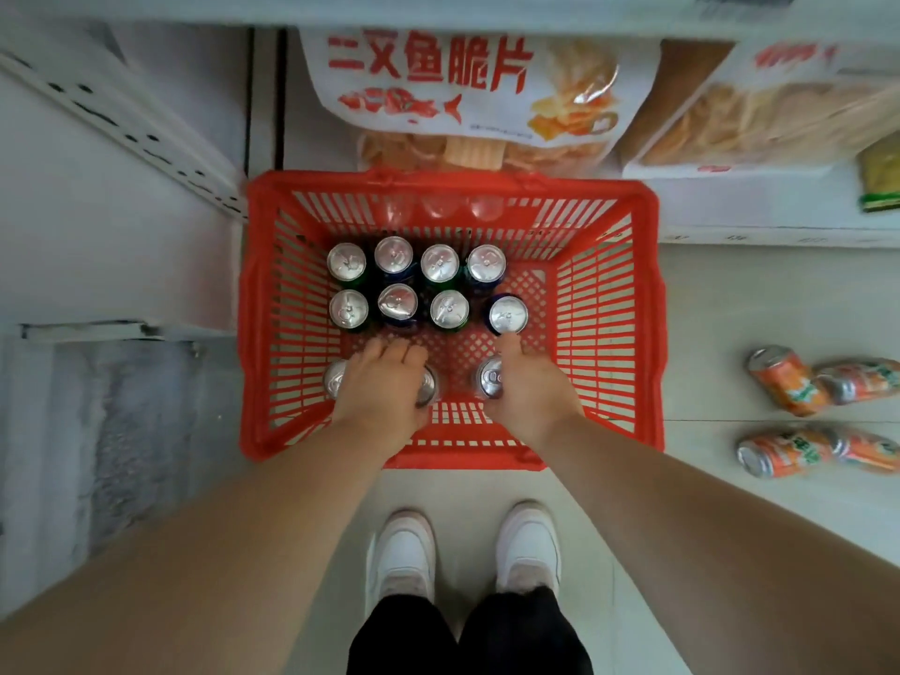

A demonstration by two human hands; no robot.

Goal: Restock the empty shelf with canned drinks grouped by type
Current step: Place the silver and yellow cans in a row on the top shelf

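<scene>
A red plastic basket (604, 304) stands on the floor in front of my feet. Several upright cans with silver tops fill it, in two far rows (440, 263) and a near row. My left hand (382, 387) reaches into the near row with fingers curled down over a can it hides; silver tops show on either side, one on the left (335, 380) and one on the right (426, 386). My right hand (528, 389) curls round another near-row can (489, 377), fingertips close to a blue can (508, 315).
Orange cans (784, 380) lie on their sides on the floor tiles at the right. Large snack bags (467, 90) sit on a low shelf just beyond the basket. A white shelf upright (121, 129) runs along the left. My white shoes (402, 552) are right behind the basket.
</scene>
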